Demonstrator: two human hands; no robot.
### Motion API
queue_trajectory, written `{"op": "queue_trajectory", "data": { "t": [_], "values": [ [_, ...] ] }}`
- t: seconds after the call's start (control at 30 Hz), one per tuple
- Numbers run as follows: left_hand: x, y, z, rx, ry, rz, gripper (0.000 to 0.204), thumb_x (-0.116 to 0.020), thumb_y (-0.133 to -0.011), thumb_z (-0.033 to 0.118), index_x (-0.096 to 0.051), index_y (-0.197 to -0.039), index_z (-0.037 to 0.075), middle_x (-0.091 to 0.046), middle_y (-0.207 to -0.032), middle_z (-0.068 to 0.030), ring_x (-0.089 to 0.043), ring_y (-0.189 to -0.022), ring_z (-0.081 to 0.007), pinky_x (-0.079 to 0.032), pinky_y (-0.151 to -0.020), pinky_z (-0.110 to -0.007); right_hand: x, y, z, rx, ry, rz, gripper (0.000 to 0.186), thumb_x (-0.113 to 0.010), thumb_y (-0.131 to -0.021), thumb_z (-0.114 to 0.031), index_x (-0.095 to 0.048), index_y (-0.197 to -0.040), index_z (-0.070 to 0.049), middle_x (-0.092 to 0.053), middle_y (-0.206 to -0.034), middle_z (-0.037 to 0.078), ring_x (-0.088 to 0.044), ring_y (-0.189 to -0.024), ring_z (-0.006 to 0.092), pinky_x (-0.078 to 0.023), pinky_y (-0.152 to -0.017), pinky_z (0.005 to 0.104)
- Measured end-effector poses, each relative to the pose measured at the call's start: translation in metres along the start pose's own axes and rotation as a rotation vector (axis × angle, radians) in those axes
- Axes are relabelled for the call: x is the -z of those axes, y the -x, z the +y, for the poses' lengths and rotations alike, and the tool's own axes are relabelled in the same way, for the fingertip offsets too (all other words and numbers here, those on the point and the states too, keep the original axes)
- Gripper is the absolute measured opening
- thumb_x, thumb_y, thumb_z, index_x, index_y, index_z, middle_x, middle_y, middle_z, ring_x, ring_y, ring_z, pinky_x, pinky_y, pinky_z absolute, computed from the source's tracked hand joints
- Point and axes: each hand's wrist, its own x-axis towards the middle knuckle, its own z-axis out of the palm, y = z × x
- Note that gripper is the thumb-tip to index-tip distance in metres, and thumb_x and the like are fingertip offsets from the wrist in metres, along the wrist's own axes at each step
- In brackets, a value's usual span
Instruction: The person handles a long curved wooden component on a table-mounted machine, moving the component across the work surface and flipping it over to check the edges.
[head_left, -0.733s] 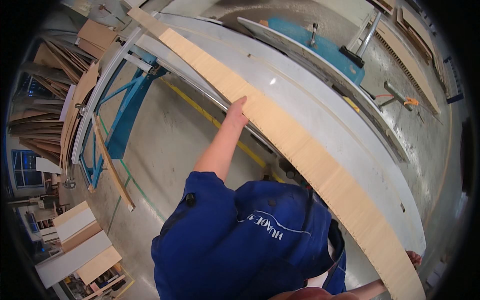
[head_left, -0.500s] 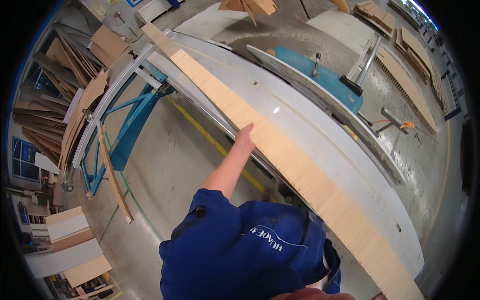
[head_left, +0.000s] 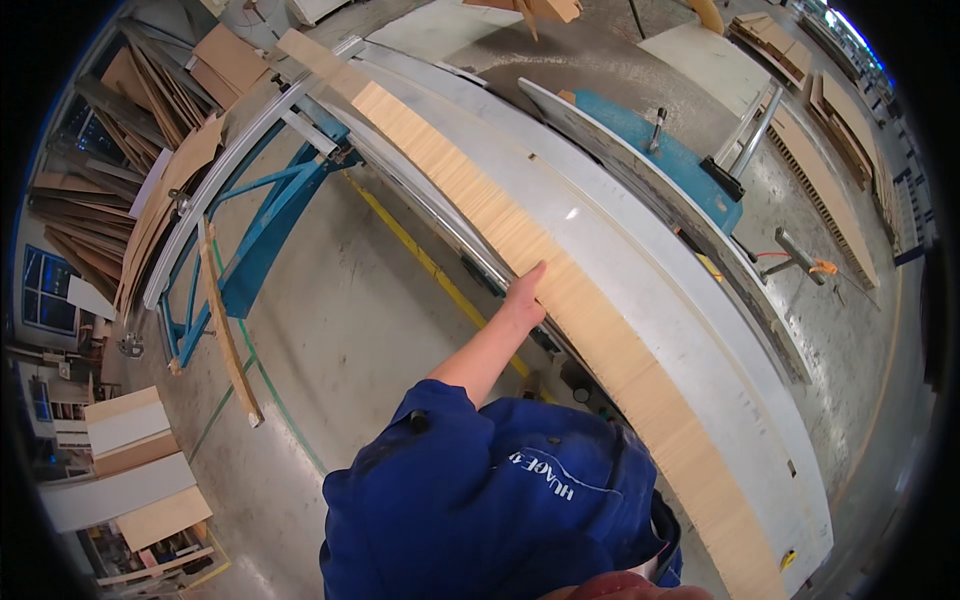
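Observation:
A long, narrow, light wooden board [head_left: 600, 340] runs from the far left to the near right over a grey-white saw table [head_left: 690, 300]. My left hand [head_left: 526, 295] grips its left edge near the middle, the thumb on top and the fingers hidden beneath. My left arm is stretched out in a blue sleeve. The board's near end runs off the lower edge of the view. My right hand does not show. A paler strip [head_left: 312, 58] shows beyond the board's far end, over a metal rail [head_left: 225, 115].
A blue support frame [head_left: 265, 235] stands on the left, with a wooden stick [head_left: 228, 335] leaning there. Sheet offcuts [head_left: 150, 85] are stacked at the far left. To the right are a long panel [head_left: 670, 230] on edge and a clamp handle [head_left: 798, 250]. A yellow object [head_left: 789, 558] sits near the table's corner.
My view has shifted a little. The board's near end has swung left, and my left hand has moved slightly right and nearer, still gripping it. The yellow object has come into view.

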Motion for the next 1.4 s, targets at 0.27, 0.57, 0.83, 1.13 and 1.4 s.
{"op": "queue_trajectory", "data": {
  "t": [0.27,0.57,0.83,1.13,1.4],
  "values": [
    [0.001,0.014,-0.022,0.155,-0.039,-0.040,0.045,-0.056,-0.101,0.030,-0.049,-0.137,0.004,-0.056,-0.136,-0.0126,-0.053,-0.126,-0.0301,-0.043,-0.108,-0.046,0.199,-0.091,-0.017,0.279,0.944,-0.166,0.051,-0.055,-0.098,-0.022,-0.044,-0.141,0.002,-0.047,-0.148,0.014,-0.049,-0.130,0.0341,-0.036,-0.113,0.0487],
    [-0.056,0.092,-0.052,0.029,-0.141,-0.232,0.060,-0.061,-0.096,0.043,-0.045,-0.141,0.007,-0.053,-0.139,-0.0079,-0.046,-0.131,-0.0272,-0.036,-0.113,-0.046,0.254,-0.058,-0.008,-0.244,-0.268,0.276,0.054,-0.066,-0.092,-0.032,-0.054,-0.133,0.001,-0.058,-0.136,0.017,-0.053,-0.125,0.0371,-0.042,-0.104,0.0561],
    [-0.086,0.189,-0.116,-0.085,-0.183,-0.343,0.060,-0.066,-0.090,0.052,-0.052,-0.135,0.015,-0.057,-0.130,-0.0030,-0.052,-0.123,-0.0237,-0.042,-0.108,-0.045,0.346,-0.032,0.038,-0.142,-0.502,0.457,0.078,-0.072,-0.085,-0.032,-0.036,-0.145,0.003,-0.039,-0.150,0.021,-0.036,-0.138,0.0408,-0.029,-0.113,0.0615],
    [-0.092,0.273,-0.177,-0.182,-0.237,-0.399,0.059,-0.068,-0.086,0.054,-0.055,-0.126,0.012,-0.059,-0.119,-0.0027,-0.056,-0.114,-0.0231,-0.047,-0.102,-0.044,0.437,-0.043,0.060,-0.302,-0.474,0.342,0.082,-0.070,-0.087,-0.035,-0.030,-0.149,0.002,-0.030,-0.156,0.021,-0.025,-0.144,0.0422,-0.020,-0.117,0.0624],
    [-0.117,0.313,-0.200,-0.181,-0.149,-0.640,0.045,-0.070,-0.087,0.046,-0.062,-0.116,0.012,-0.065,-0.111,-0.0029,-0.061,-0.108,-0.0219,-0.050,-0.098,-0.041,0.386,-0.073,0.158,-0.439,-0.054,0.341,0.080,-0.067,-0.089,-0.036,-0.031,-0.149,0.002,-0.030,-0.155,0.020,-0.026,-0.143,0.0412,-0.021,-0.116,0.0605]
  ]
}}
